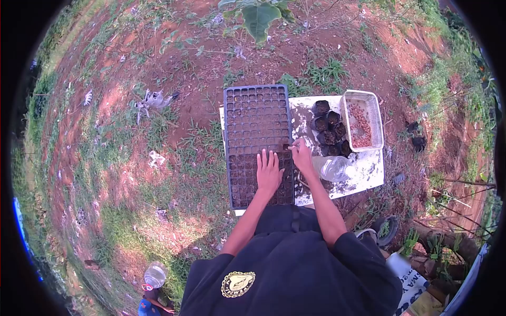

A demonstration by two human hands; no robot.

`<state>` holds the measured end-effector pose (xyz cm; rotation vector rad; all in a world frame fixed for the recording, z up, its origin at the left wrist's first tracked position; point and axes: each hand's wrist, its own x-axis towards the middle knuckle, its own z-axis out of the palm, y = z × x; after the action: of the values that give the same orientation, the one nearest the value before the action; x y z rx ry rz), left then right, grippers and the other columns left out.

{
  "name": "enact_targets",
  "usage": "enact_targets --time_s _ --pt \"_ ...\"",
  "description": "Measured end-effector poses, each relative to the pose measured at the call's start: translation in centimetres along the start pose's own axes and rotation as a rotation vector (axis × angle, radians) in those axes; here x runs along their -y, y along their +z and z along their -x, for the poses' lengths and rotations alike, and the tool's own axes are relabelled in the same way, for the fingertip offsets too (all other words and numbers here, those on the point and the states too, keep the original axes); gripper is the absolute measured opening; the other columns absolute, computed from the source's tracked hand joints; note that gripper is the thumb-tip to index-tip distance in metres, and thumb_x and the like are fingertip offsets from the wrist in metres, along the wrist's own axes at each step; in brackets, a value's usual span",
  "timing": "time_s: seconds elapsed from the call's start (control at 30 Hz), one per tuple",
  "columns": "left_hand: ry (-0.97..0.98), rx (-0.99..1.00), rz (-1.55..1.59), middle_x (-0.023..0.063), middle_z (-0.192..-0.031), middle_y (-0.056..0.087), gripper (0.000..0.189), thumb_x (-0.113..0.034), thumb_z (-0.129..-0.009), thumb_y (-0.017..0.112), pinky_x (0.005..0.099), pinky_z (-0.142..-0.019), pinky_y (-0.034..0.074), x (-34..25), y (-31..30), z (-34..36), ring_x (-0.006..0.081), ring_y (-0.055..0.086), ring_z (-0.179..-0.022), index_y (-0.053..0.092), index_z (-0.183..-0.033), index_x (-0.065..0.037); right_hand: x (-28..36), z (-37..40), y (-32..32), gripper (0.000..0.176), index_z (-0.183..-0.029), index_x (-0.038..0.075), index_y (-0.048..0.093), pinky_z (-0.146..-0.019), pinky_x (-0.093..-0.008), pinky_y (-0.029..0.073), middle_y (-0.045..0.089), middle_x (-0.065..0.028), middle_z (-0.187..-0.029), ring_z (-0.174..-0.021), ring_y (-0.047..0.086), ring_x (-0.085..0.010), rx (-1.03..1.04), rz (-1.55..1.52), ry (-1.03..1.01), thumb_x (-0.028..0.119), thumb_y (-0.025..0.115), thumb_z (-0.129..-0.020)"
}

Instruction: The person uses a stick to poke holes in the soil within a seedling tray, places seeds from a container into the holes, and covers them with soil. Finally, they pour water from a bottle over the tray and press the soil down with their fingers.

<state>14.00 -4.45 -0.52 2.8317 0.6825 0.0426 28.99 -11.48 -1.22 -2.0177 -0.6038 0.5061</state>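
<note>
The seed tray lies lengthwise on a white table, its long side running from 12 to 6 o'clock away from the person. It is a black grid of small cells, the near ones dark with soil. It looks like thin moulded plastic: light when bare, but heavier and likely to sag once filled. It would be best lifted by both long edges or slid flat rather than picked up by one corner.

The left hand rests palm down on the near half of the tray, fingers spread and pointing to 12 o'clock. The right hand sits at the tray's 3 o'clock edge with its fingertips drawn together over a cell. What they pinch is too small to tell.

At 3 o'clock from the tray stand black grow bags, and beyond them a pale basin holding reddish bits. A clear bottle lies just beside the right wrist.

The tray's 9 o'clock edge sits at the table's edge, over grass. The 3 o'clock side is crowded, and there is open ground at 12.
</note>
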Motion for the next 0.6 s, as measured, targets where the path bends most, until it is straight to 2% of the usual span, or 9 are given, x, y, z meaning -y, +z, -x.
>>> enact_targets --time_s 0.13,0.2,0.3,0.43,0.6 --pt "-0.001 -0.013 -0.004 0.0186 -0.144 0.042 0.068 -0.04 -0.087 0.061 0.0537 -0.116 0.017 0.0 0.0 0.0 0.0401 0.027 -0.141 0.044 -0.138 0.001 1.1 0.1 -0.4 0.013 -0.102 0.0 0.05 -0.076 -0.0502 0.049 0.065 -0.0252 -0.088 -0.091 0.064 -0.0431 0.051 0.188 -0.096 0.003 0.052 -0.089" --pt "-0.004 -0.012 0.006 0.0186 -0.144 0.042 0.068 -0.04 -0.087 0.061 0.0538 -0.116 0.017 0.1 0.1 0.0 0.0401 0.027 -0.141 0.044 -0.138 0.001 1.0 0.0 -0.1 0.017 -0.101 -0.001 0.047 -0.072 -0.0541 0.047 0.06 -0.0297 -0.081 -0.08 0.059 -0.049 0.092 0.316 -0.159 0.006 0.056 -0.088" --pt "-0.001 -0.024 0.023 0.0188 -0.144 0.043 0.068 -0.04 -0.087 0.062 0.0542 -0.116 0.017 0.2 0.2 0.1 0.0403 0.027 -0.14 0.044 -0.138 0.001 2.0 0.1 -0.1 0.018 -0.101 -0.001 0.048 -0.073 -0.0564 0.045 0.057 -0.0303 -0.077 -0.079 0.056 -0.0494 0.089 0.4 -0.165 0.007 0.056 -0.087" --pt "-0.001 -0.031 0.033 0.0194 -0.144 0.042 0.068 -0.039 -0.086 0.062 0.0544 -0.116 0.018 0.1 0.1 0.0 0.0402 0.028 -0.14 0.044 -0.138 0.002 2.1 0.3 0.2 0.018 -0.101 -0.001 0.048 -0.073 -0.0554 0.045 0.057 -0.0298 -0.077 -0.079 0.056 -0.0474 0.084 0.509 -0.223 0.008 0.055 -0.086" --pt "-0.01 -0.043 0.096 0.0202 -0.143 0.042 0.071 -0.035 -0.084 0.066 0.0536 -0.117 0.015 0.0 0.3 0.1 0.0411 0.026 -0.141 0.042 -0.138 0.003 1.6 1.1 0.8 0.021 -0.104 0.002 0.05 -0.075 -0.0554 0.044 0.055 -0.0297 -0.084 -0.082 0.055 -0.0469 0.095 0.571 -0.223 0.01 0.055 -0.086"
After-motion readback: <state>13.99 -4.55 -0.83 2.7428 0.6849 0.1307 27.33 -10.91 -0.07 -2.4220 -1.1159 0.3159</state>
